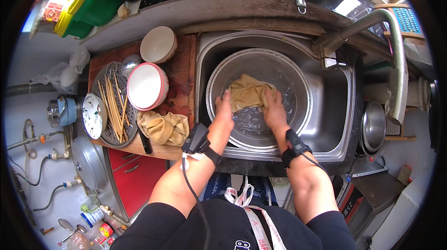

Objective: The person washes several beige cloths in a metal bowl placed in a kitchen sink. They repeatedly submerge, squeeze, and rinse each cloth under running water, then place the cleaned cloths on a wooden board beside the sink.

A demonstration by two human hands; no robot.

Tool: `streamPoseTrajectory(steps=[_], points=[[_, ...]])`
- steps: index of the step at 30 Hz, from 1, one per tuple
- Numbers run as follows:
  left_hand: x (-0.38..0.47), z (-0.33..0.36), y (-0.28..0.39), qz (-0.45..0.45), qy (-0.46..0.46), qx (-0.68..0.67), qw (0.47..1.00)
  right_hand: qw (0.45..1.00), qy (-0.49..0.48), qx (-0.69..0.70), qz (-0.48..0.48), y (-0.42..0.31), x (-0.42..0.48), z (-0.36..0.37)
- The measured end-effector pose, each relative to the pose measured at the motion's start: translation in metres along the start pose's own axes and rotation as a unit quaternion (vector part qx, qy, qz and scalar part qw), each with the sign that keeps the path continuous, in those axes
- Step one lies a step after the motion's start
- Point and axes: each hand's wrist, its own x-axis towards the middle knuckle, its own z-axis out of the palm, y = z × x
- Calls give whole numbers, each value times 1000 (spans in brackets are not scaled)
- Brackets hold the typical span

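Note:
A round metal basin (307, 110) stands in the stainless steel sink, with some water in its bottom. In it lies a wet, crumpled tan cloth (249, 91). My left hand (225, 110) is at the cloth's left edge, fingers pointing up; whether it touches the cloth is unclear. My right hand (275, 110) lies against the cloth's right end, its fingers blurred and looking spread. Each wrist wears a black strap with a device. Another tan cloth (164, 128) sits bunched on the wooden board, left of the sink.
The tap (330, 60) reaches over the sink's right side. On the wooden board (181, 75) stand two bowls, one red-rimmed (146, 86), and a perforated metal tray (131, 131) with chopsticks. A black-handled utensil (145, 142) lies near the board's front edge. Metal bowls (373, 128) are at right.

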Motion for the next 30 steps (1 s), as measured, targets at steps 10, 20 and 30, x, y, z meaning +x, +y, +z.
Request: streamPoseTrajectory(steps=[10, 20, 30], points=[[5, 3, -22, -72, -146, -131, 978, 947, -58, 284, -137, -54, -28, -55], [-47, 24, -21, -62, -311, -225, 921, 962, 160, 198, -94, -107, -43, -36], [-28, 28, -1, -69, -202, -85, 973, 957, 140, 239, -90, -110, -57, -51]])
